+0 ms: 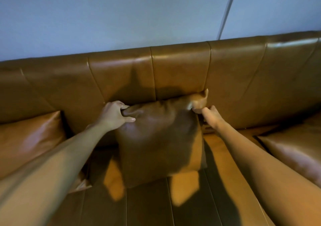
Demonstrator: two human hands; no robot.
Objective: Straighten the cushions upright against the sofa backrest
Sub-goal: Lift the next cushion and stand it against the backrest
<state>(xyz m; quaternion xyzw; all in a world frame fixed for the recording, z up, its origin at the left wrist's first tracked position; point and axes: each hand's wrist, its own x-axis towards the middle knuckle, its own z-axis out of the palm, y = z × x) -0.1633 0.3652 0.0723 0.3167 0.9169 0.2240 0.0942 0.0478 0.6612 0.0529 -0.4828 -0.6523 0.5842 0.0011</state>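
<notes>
1. The square tan leather-look cushion (159,139) sits in the middle of the brown leather sofa seat (147,206), its lower edge on the seat and its top edge close to the panelled brown sofa backrest (180,69). It looks nearly upright, though whether the top touches the backrest cannot be told.

2. The left hand (114,113) is closed on the cushion's upper left corner, fingers curled behind the edge and thumb pressed into the front face, bunching the cover there.

3. The right hand (208,113) pinches the upper right corner, which sticks up as a small crumpled ear; the fingers are mostly hidden behind the cushion, so the exact grip is unclear.

4. Handling, as a judgement: the cushion dents and wrinkles under the fingers, so it is probably soft, light and easily reshaped. The glossy cover looks slick, so a flat palm may slide, while pinched corners hold better.

5. The two top corners seem the right places to hold for tilting it back; pressing the middle would only collapse the filling.

6. A second tan cushion (29,139) lies at the far left and a third tan cushion (293,147) at the right edge, both apart from the hands and appearing slumped.
</notes>
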